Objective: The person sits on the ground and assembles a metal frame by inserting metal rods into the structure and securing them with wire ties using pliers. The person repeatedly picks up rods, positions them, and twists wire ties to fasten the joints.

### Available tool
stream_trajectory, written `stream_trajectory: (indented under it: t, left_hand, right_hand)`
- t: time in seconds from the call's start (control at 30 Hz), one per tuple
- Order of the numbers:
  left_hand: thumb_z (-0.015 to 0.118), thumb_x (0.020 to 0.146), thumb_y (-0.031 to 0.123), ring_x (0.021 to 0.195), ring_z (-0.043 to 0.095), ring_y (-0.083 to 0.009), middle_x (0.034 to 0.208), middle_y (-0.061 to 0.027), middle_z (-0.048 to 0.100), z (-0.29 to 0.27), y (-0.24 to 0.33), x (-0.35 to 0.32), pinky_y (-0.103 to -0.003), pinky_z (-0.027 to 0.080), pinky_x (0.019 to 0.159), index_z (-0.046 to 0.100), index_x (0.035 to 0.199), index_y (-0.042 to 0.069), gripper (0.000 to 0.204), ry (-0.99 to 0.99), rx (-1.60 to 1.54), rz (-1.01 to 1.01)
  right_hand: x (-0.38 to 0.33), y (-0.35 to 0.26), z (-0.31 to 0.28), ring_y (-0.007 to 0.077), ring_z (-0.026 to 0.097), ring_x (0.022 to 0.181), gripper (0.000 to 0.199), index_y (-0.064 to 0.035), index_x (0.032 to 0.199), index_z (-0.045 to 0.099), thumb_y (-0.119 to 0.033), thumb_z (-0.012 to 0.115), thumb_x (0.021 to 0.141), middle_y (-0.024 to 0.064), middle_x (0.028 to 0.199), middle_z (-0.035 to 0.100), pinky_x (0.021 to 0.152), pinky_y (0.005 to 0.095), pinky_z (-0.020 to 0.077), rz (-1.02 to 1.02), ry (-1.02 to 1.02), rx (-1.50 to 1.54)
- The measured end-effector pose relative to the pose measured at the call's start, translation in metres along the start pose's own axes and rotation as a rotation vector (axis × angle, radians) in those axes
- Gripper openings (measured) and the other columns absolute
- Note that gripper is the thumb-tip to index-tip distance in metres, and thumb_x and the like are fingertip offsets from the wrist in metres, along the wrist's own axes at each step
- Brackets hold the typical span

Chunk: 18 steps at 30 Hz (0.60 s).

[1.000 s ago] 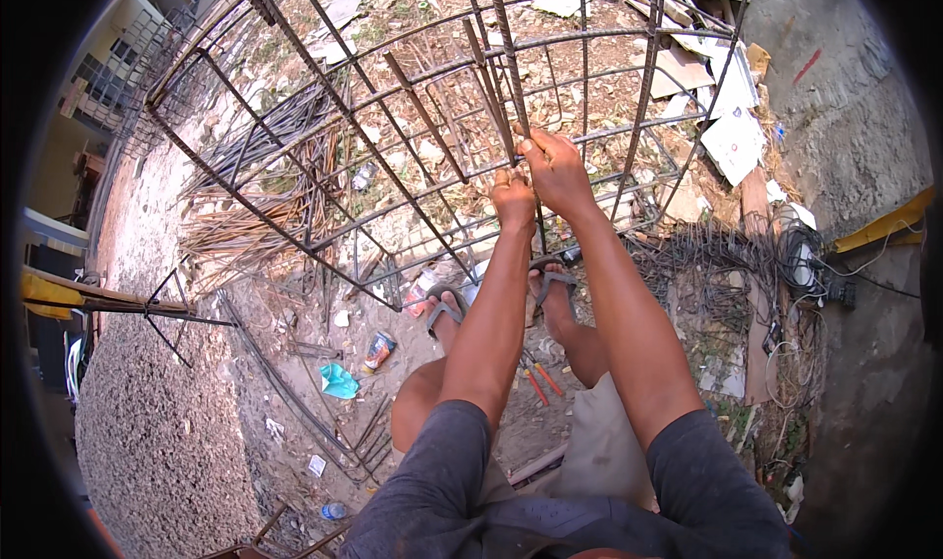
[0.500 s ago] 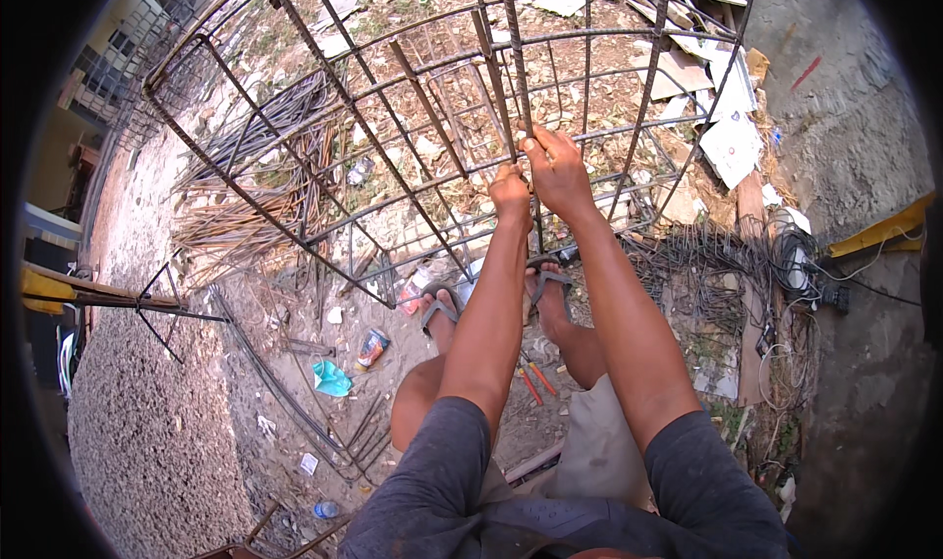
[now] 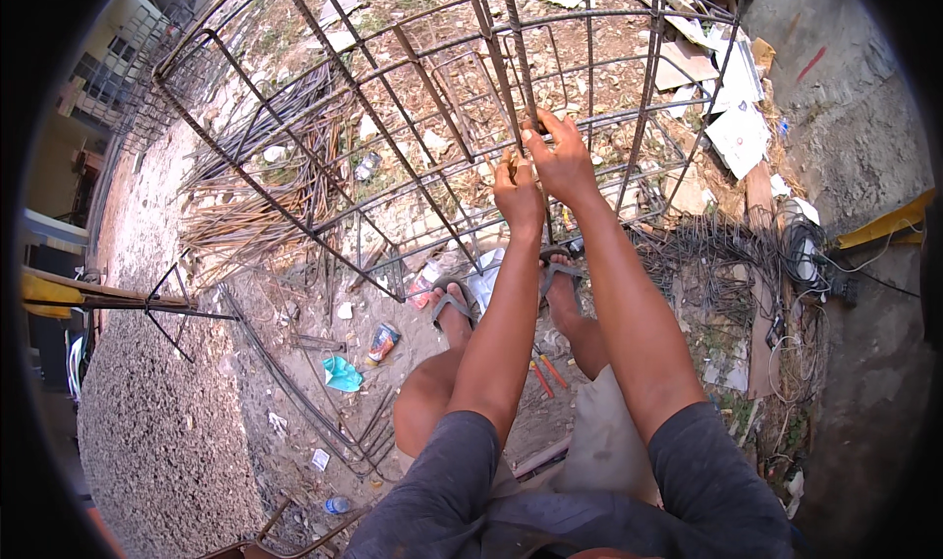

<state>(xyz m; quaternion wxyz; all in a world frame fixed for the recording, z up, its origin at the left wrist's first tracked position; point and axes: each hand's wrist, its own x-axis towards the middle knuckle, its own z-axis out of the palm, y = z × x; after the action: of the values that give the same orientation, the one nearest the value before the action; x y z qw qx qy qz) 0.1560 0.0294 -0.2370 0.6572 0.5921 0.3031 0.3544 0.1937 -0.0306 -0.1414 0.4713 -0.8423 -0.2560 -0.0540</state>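
Observation:
A cage of ribbed steel rebar [image 3: 432, 188], made of long bars crossed by bent square stirrups, stands in front of me. My right hand [image 3: 563, 166] is closed around an upright rebar rod [image 3: 519, 43] near the middle of the cage. Just left of it and slightly lower, my left hand [image 3: 518, 194] has its fingers bent and pressed together by the same crossing of bars. What its fingertips hold is too small to make out. A thinner brown bar [image 3: 494, 58] runs down beside the rod toward both hands.
Pliers with orange-red handles [image 3: 546, 374] lie on the ground between my feet. Loose rebar [image 3: 260, 200] is heaped beyond the cage at left. A tangle of wire [image 3: 688, 254] and broken white boards [image 3: 739, 144] lie at right. Gravel [image 3: 162, 431] covers the left side.
Both hands stay at the same crossing. My left hand has dropped slightly below the right and its fingers have shifted. The view has moved a little, so the cage sits slightly farther right.

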Motion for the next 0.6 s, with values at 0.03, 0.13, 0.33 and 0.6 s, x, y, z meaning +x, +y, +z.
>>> stream_trajectory:
  t: [0.03,0.13,0.33,0.6]
  left_hand:
    - [0.057,0.092,0.012,0.077,0.061,-0.0152,0.094,-0.0108,0.066,-0.005,0.015,-0.008,-0.029,0.049,0.067,0.058,0.120,-0.005,0.033,0.071,-0.029,-0.039]
    - [0.056,0.092,0.010,0.066,0.055,-0.0138,0.082,-0.0060,0.061,-0.021,0.019,0.005,-0.029,0.046,0.059,0.059,0.108,-0.004,0.022,0.285,-0.130,-0.061]
    - [0.061,0.096,0.027,0.081,0.054,-0.0162,0.099,-0.0067,0.059,-0.064,-0.046,0.107,-0.034,0.044,0.070,0.055,0.110,0.010,0.023,0.067,-0.147,-0.427]
    - [0.047,0.101,0.039,0.096,0.066,-0.0254,0.105,-0.0125,0.067,-0.039,-0.105,0.155,-0.037,0.057,0.082,0.056,0.123,0.002,0.044,-0.381,-0.603,-0.554]
  right_hand:
    - [0.000,-0.002,0.000,0.0386,0.048,0.129,0.051,-0.0014,0.131,0.058,-0.033,0.060,0.091,0.0209,0.129,0.060,0.118,0.0440,0.0252,-0.010,0.035,0.002]
    - [-0.001,-0.009,-0.002,0.0336,0.053,0.124,0.047,-0.0017,0.127,0.059,-0.032,0.060,0.091,0.0192,0.126,0.062,0.119,0.0439,0.0233,-0.042,0.032,0.041]
    - [0.002,-0.009,0.003,0.0419,0.038,0.137,0.052,-0.0053,0.130,0.057,-0.036,0.065,0.088,0.0187,0.135,0.057,0.118,0.0440,0.0261,-0.015,-0.050,0.091]
    - [-0.002,-0.009,0.005,0.0344,0.052,0.123,0.053,0.0009,0.132,0.052,-0.026,0.064,0.088,0.0164,0.121,0.062,0.119,0.0442,0.0223,-0.112,-0.003,0.020]
